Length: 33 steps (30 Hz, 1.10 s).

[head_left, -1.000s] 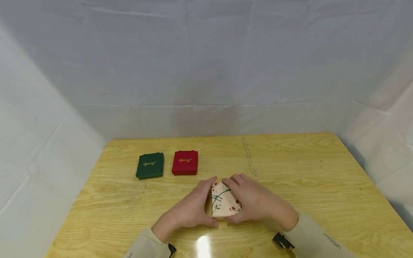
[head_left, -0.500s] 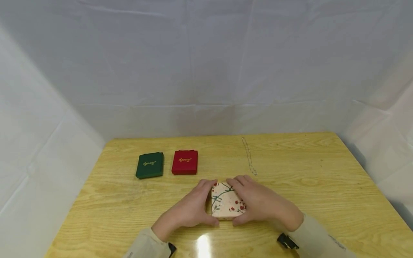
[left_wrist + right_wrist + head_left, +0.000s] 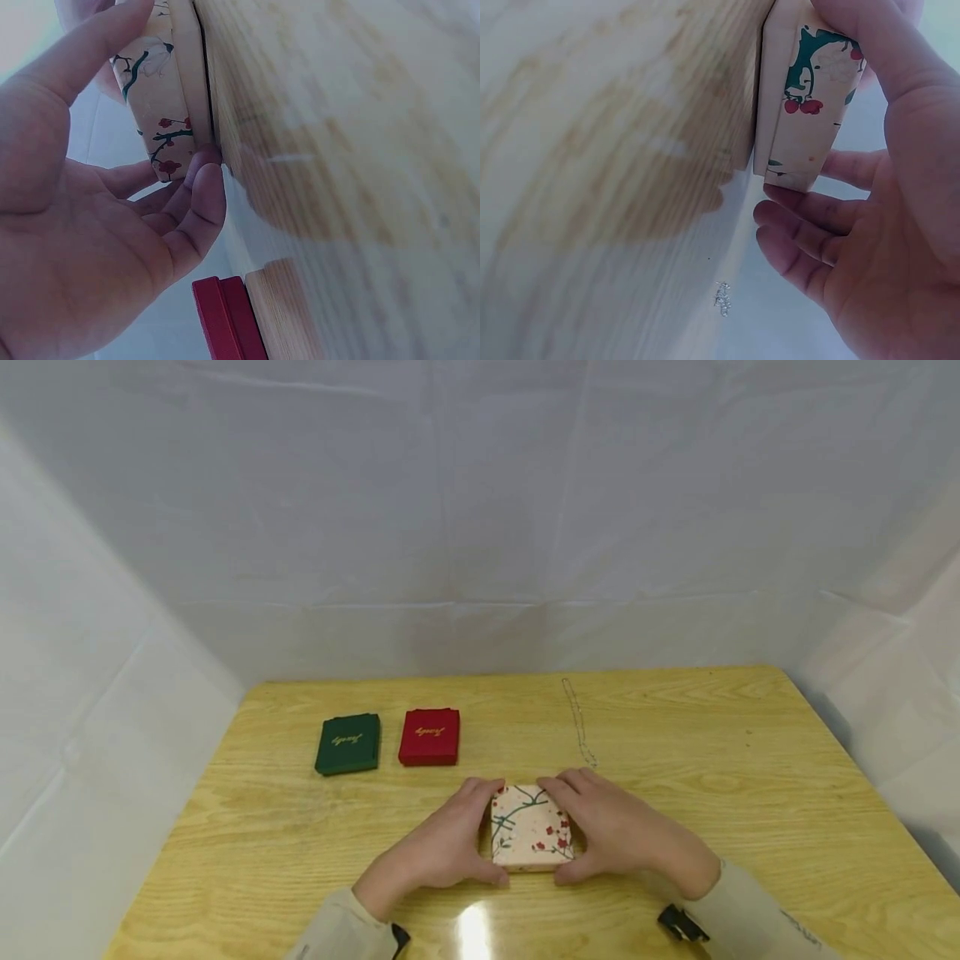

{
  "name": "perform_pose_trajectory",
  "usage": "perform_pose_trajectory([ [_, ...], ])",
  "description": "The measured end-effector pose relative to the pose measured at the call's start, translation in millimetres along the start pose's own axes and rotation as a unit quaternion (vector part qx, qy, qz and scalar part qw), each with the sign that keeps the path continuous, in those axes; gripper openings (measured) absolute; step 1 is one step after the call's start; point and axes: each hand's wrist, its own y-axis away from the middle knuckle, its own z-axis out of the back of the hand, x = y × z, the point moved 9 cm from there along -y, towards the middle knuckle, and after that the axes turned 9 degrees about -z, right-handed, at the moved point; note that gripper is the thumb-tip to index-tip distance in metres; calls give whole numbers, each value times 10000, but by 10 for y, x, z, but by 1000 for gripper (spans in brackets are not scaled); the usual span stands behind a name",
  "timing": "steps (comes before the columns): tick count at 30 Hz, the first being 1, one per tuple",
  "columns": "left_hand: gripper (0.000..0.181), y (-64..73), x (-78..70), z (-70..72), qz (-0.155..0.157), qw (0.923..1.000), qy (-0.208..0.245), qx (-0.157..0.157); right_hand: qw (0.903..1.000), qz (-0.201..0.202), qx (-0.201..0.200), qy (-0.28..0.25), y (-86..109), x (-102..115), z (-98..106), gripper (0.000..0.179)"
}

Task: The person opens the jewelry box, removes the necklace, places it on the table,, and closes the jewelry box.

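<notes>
A small cream box (image 3: 529,828) with a print of red blossoms and green branches lies flat on the wooden table between both hands. My left hand (image 3: 453,837) holds its left side, thumb at the near corner and fingers at the far one. On the right side, my right hand (image 3: 617,827) spans the box the same way. The left wrist view shows the box's printed side wall (image 3: 161,112) with fingertips low against its edge. In the right wrist view the thumb and a fingertip touch the box (image 3: 810,105), while other fingers stay off it.
A green box (image 3: 348,743) and a red box (image 3: 430,737), both with gold lettering, lie at the back left of the table (image 3: 712,760). A thin silver chain (image 3: 577,722) stretches out beyond the right hand. White sheeting (image 3: 480,527) hangs behind the table.
My right hand has moved to the right along the cream box, uncovering more of its printed top. The left hand stays in place, and the other boxes and chain have not moved.
</notes>
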Motion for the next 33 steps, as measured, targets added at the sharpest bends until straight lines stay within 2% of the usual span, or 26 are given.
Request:
perform_pose_trajectory([
  [16, 117, -10, -16, -10, -16, 9998, -161, 81, 9988, -187, 165, -412, -27, -20, -50, 117],
  [24, 117, 2, -28, -39, 38, 10000, 51, 46, 9912, -315, 481, -1189, -47, -25, -125, 114],
  [33, 119, 4, -34, -27, 67, 9997, 219, -74, 9845, -439, 417, -1646, -57, -37, -103, 115],
])
